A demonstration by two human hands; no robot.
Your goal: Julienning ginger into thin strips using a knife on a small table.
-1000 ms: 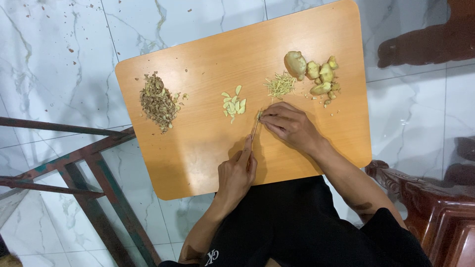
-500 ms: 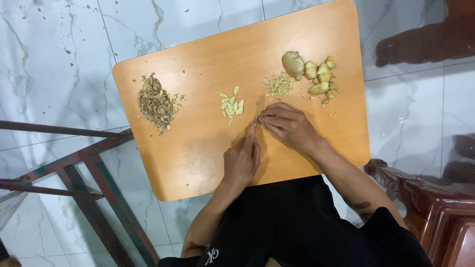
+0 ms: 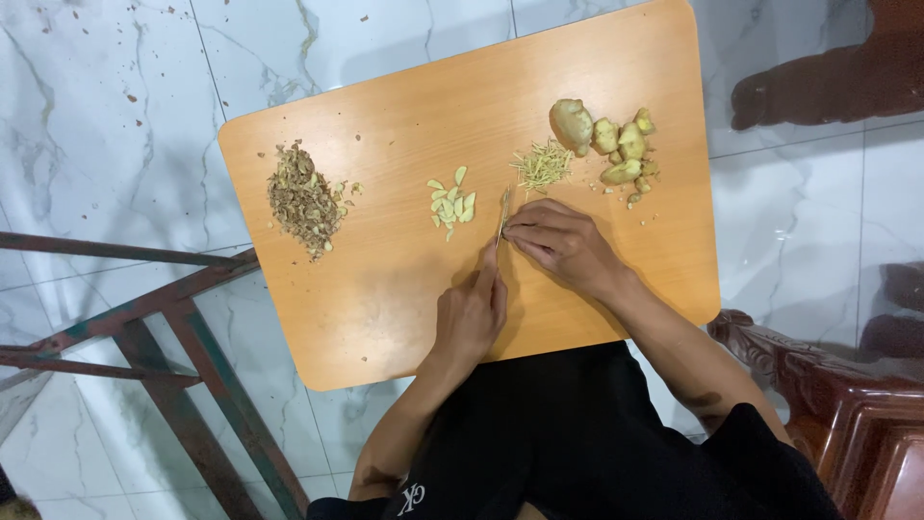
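Slicing goes on at the middle of the orange wooden board (image 3: 385,308): the left hand (image 3: 472,313) holds a slim knife (image 3: 501,214), the right hand's (image 3: 563,241) grip pins a small ginger piece. Pale slices (image 3: 450,202) and fine shreds (image 3: 542,166) lie cut; peeled knobbly ginger chunks (image 3: 611,144) wait far right, brown peelings (image 3: 303,197) left.

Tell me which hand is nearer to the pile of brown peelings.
The left hand. It holds the knife, to the right of and below the brown peelings. The right hand lies farther right, beside the blade.
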